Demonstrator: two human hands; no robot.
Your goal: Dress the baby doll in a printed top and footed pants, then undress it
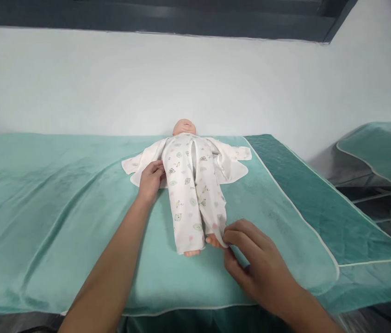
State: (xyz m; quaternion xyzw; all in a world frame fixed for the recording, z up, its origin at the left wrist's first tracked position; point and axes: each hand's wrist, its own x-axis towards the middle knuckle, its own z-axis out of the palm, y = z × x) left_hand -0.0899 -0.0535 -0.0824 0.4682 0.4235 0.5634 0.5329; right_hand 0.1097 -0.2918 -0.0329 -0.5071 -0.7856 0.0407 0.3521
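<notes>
Evidently, the right hand (259, 266) pinches a cuff (220, 237); the left hand (150, 181) touches the trousers (185, 199), its grip unclear.

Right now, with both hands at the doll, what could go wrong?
The right hand pinches the trouser cuff beside the doll's toes, so a tug might snag them. The doll's head lies close to the wall; a push that way could bump it.

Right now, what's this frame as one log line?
left hand: at pants side | right hand: pinching cuff | doll: face-up on blanket
</notes>
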